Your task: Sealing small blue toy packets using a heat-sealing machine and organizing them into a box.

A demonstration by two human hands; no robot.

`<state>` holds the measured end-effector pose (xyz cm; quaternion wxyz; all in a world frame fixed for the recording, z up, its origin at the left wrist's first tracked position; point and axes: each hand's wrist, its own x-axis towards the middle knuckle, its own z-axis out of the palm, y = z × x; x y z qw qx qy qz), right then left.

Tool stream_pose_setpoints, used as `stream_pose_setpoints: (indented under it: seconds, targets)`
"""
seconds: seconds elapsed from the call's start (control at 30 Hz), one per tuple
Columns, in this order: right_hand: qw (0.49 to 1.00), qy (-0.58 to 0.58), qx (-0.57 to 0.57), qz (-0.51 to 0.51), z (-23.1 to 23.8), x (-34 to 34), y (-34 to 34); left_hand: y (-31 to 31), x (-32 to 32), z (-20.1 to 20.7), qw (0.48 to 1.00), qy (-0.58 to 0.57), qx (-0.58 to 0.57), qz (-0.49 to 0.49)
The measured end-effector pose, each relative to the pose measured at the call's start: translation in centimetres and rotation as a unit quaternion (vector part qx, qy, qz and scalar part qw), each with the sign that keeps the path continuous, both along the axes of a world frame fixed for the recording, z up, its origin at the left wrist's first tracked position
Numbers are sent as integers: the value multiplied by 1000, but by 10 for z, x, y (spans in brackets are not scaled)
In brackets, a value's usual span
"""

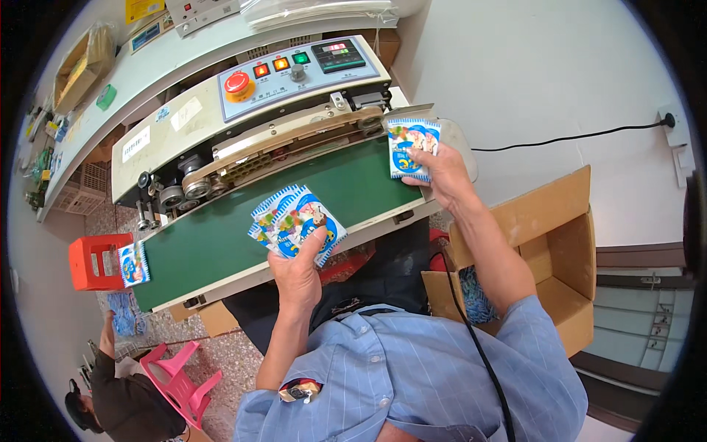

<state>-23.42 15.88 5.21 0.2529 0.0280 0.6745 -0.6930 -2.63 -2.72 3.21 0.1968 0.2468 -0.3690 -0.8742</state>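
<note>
My left hand (297, 278) is closed on a fan of several blue-and-white snack packets (291, 215), held over the near edge of the green conveyor belt (342, 180). At the belt's right end, my right hand (448, 177) pinches a small stack of similar packets (401, 158), thumb on the printed front. They stand beside the sealing band (294, 140) of a band sealer (173, 129), whose panel has a red stop button (238, 85) and lit lamps. Past the belt's left end is another blue-and-white packet (134, 264).
An open cardboard box (567, 295) with blue-and-white packets inside stands by my right arm. A black cable (567, 138) runs to the wall socket. At the left are a red stool (92, 261), a pink chair (184, 379) and a co-worker (129, 394) reaching toward blue packets (125, 315).
</note>
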Motion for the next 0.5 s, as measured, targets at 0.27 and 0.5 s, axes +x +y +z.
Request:
stream_pose_setpoints:
  seconds: [0.27,0.5]
  targets:
    - [998,-54,13,41,-9,-15,-30,5,2,0,1000,4,5,-9]
    - [984,-101,-31,140,-13,-5,-67,-4,8,-6,1000,-2,5,-6]
